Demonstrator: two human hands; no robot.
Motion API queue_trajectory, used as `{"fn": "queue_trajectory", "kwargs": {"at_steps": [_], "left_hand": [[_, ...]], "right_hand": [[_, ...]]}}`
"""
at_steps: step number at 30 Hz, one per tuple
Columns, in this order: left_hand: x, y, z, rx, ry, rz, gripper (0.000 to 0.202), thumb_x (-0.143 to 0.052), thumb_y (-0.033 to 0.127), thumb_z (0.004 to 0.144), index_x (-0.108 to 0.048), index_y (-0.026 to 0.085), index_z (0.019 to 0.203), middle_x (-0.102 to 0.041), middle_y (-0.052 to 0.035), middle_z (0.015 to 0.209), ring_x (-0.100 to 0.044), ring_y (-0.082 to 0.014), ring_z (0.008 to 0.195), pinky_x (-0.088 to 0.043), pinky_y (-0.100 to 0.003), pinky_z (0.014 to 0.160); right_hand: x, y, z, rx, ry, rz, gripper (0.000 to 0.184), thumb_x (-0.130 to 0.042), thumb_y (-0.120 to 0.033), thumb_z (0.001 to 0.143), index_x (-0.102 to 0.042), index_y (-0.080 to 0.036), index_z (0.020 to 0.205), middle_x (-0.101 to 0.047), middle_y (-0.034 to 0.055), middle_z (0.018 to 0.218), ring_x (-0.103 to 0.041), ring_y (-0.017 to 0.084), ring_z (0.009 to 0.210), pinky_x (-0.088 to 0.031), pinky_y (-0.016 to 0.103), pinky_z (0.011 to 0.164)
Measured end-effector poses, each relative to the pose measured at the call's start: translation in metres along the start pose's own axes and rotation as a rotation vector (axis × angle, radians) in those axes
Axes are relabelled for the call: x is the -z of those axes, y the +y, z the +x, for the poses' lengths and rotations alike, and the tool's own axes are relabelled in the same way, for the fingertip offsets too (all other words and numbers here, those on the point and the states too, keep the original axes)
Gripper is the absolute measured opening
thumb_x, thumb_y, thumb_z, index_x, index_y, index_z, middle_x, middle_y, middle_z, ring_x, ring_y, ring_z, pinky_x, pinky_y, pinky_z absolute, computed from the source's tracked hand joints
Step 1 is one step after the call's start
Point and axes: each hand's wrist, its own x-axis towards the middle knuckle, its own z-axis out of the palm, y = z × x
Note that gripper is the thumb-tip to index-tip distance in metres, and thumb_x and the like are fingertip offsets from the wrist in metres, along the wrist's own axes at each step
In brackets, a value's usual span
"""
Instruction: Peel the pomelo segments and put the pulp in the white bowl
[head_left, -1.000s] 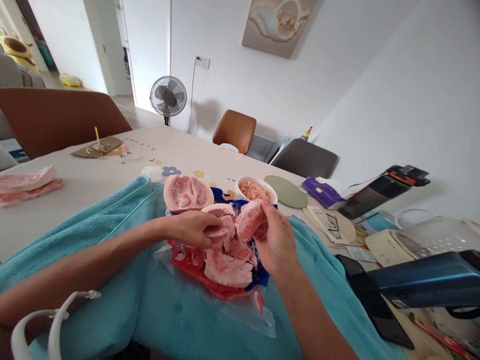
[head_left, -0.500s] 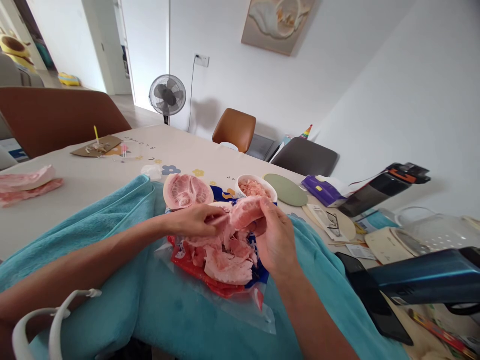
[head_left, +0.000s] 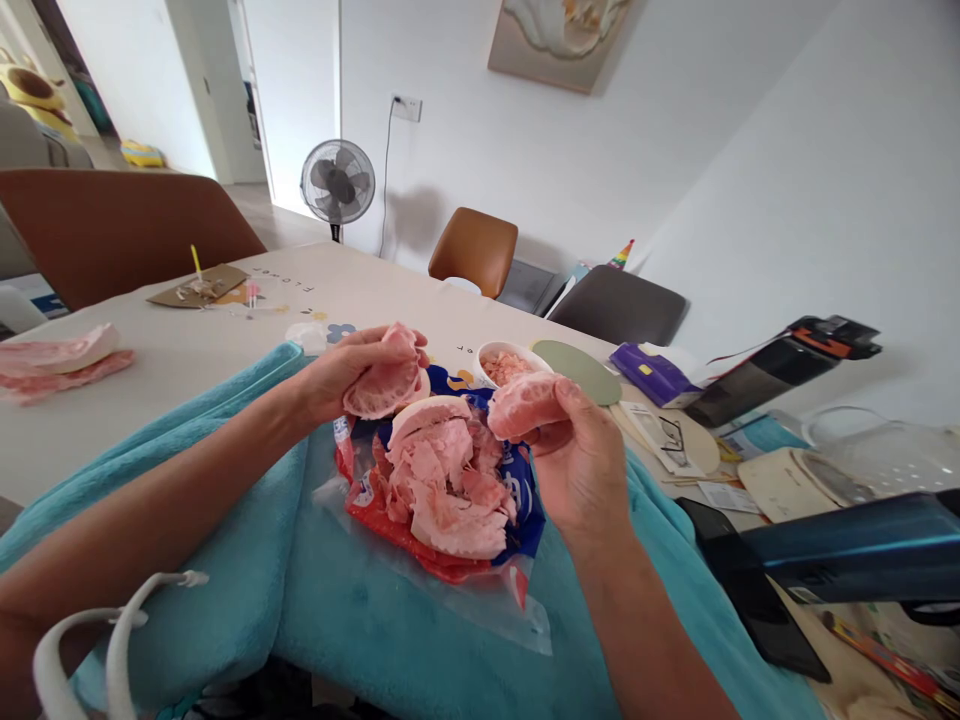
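My left hand grips a pink pomelo half, raised and tilted at the far left of the plastic bag. In my right hand, a peeled pomelo segment is pinched between thumb and fingers. Between and below both hands, torn pith and membrane scraps lie heaped in a piece of peel on the red and blue plastic bag. A white bowl with pink pomelo flesh stands just behind the segment. My left fingertips are partly hidden by the fruit.
Under the bag lies a teal towel. A green oval mat, a purple pack, a dark bottle, a blue bottle and a black phone sit at right. Peel rests on the table at left.
My left hand has moved left from the segment and taken hold of the pomelo half, lifting and tilting it. My right hand, still holding the segment, has shifted slightly right.
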Motion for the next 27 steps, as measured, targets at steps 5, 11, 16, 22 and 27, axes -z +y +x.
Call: {"fn": "queue_trajectory", "kwargs": {"at_steps": [5, 11, 16, 22, 27], "left_hand": [[-0.014, -0.020, -0.011, 0.005, -0.349, 0.627, 0.014, -0.063, 0.029, 0.078, -0.055, 0.017, 0.079, -0.053, 0.0020, 0.071, -0.049, -0.0093, 0.060, -0.039, -0.021, 0.054], [-0.027, -0.046, -0.016, -0.326, -0.496, 1.196, 0.010, -0.054, 0.020, 0.078, -0.062, 0.019, 0.085, -0.056, -0.0009, 0.087, -0.052, -0.0154, 0.084, -0.042, -0.026, 0.075], [-0.025, -0.031, -0.016, -0.197, -0.287, 0.932, 0.026, -0.057, 0.033, 0.083, -0.065, 0.020, 0.104, -0.066, -0.0034, 0.101, -0.060, -0.0190, 0.094, -0.047, -0.030, 0.084], [-0.049, -0.008, -0.013, -0.083, -0.219, 0.534, 0.043, -0.061, 0.047, 0.082, -0.062, 0.021, 0.117, -0.069, -0.0050, 0.102, -0.063, -0.0160, 0.082, -0.052, -0.029, 0.072], [-0.070, -0.003, -0.001, -0.172, -0.313, 0.449, 0.034, -0.067, 0.042, 0.080, -0.070, 0.022, 0.108, -0.070, -0.0047, 0.100, -0.063, -0.0164, 0.087, -0.049, -0.026, 0.072]], "right_hand": [[0.000, 0.005, 0.000, -0.069, -0.013, 0.004, 0.044, -0.051, -0.038, 0.090, -0.070, -0.019, 0.056, -0.069, 0.0067, 0.066, -0.064, 0.020, 0.070, -0.049, 0.030, 0.058], [-0.001, 0.016, 0.000, -0.228, 0.100, 0.123, 0.021, -0.067, -0.038, 0.081, -0.072, -0.020, 0.071, -0.071, 0.0031, 0.071, -0.063, 0.016, 0.063, -0.050, 0.026, 0.053], [0.002, 0.018, 0.000, -0.264, 0.138, 0.137, 0.021, -0.072, -0.040, 0.076, -0.072, -0.020, 0.075, -0.069, 0.0012, 0.070, -0.060, 0.013, 0.060, -0.049, 0.024, 0.051], [-0.004, 0.007, -0.003, -0.292, 0.153, 0.139, 0.020, -0.078, -0.036, 0.069, -0.069, -0.019, 0.070, -0.061, -0.0041, 0.060, -0.050, 0.008, 0.051, -0.040, 0.020, 0.043], [-0.001, -0.010, -0.003, -0.238, 0.133, 0.101, 0.015, -0.080, -0.028, 0.066, -0.071, -0.019, 0.075, -0.065, -0.0033, 0.067, -0.057, 0.009, 0.056, -0.049, 0.021, 0.051]]}}
